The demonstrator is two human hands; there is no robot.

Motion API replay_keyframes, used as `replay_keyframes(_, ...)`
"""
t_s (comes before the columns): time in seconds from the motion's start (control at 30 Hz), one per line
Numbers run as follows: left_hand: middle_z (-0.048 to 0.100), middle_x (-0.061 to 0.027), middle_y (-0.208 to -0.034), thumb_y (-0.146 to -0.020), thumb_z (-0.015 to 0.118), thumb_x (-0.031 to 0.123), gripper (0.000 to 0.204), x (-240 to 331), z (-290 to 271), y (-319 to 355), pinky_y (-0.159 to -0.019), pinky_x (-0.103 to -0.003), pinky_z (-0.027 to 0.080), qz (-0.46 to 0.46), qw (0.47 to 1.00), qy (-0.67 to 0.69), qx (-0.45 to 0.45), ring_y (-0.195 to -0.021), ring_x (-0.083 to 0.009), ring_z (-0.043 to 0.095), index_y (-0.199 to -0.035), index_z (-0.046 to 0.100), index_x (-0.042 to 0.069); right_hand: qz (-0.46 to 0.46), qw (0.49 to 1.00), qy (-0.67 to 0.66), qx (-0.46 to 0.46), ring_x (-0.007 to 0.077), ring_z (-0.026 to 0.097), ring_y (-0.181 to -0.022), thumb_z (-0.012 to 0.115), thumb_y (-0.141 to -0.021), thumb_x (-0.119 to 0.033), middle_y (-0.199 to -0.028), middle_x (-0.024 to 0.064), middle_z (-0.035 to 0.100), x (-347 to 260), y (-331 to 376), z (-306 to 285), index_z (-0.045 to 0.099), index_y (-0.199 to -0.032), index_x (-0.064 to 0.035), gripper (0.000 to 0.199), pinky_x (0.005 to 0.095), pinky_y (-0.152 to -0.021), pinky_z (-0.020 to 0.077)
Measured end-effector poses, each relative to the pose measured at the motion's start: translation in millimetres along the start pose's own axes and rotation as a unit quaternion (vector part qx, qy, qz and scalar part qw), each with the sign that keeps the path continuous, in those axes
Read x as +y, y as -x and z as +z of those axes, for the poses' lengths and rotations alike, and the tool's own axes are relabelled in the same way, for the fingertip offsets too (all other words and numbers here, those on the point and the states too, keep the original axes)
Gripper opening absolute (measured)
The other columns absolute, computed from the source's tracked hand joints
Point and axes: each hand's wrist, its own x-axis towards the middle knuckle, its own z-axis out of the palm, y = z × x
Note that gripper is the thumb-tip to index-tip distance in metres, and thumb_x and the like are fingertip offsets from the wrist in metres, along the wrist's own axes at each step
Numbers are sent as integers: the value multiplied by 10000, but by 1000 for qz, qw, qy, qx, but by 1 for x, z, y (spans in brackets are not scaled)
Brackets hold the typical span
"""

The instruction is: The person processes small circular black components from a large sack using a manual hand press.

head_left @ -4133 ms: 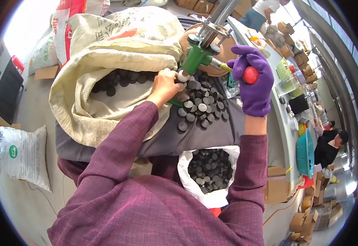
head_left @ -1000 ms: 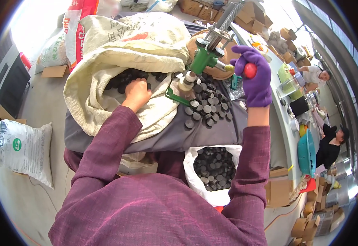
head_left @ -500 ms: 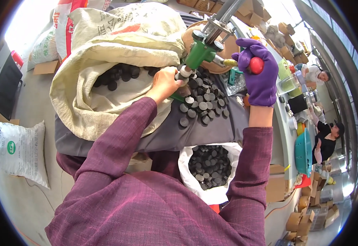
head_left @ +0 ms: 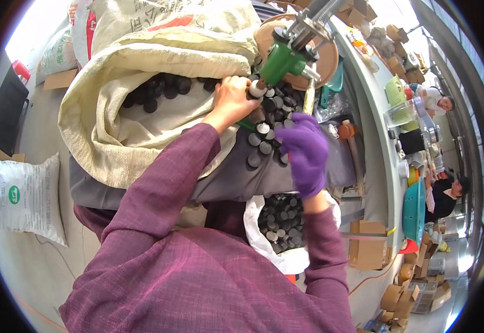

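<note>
A small green hand press [head_left: 283, 60] stands at the far middle of the cloth-covered surface. Below its head, my left hand [head_left: 233, 101], bare, has its fingers closed at the edge of a pale round disc [head_left: 257, 89]; part of its grip is hidden. The press lever [head_left: 309, 99], with a yellowish sleeve, points down toward me. Its lower end meets my right hand [head_left: 307, 155] in a purple glove, which is blurred and closed around it. The lever's red ball is hidden. Dark round discs [head_left: 267, 147] lie heaped around the press base, beside both hands.
A big cream woven sack [head_left: 81, 127] lies rolled down on the left, dark discs inside. Below the surface edge, a white bag [head_left: 253, 222] holds more discs. On the right are a teal basin [head_left: 414, 205] and a long table edge. Two people are farther right.
My right hand has swung down and left toward me, and the lever has turned down with it. The red ball has gone out of sight. My left hand remains by the press.
</note>
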Motion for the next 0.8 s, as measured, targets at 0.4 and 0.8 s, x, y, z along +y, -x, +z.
replay_keyframes(0.4, 625, -204, -1186, -707, 756, 236, 598, -27, -5, 40, -956, -430, 471, 29, 999, 8, 37, -1098, -361, 587, -1236, 588, 14, 196, 951, -227, 72, 110, 593, -644, 491, -751, 7, -724, 47, 657, -28, -12, -5, 702, -913, 29, 267, 277, -749, 491)
replay_keyframes(0.8, 652, -181, -925, -704, 760, 215, 435, -28, -28, 62, -804, -433, 517, 14, 999, 44, -12, -906, -355, 642, -1103, 665, 71, 222, 920, -321, 36, 173, 604, -613, 485, -787, -64, -776, 119, 655, -23, -31, -49, 662, -946, 85, 281, 285, -642, 495)
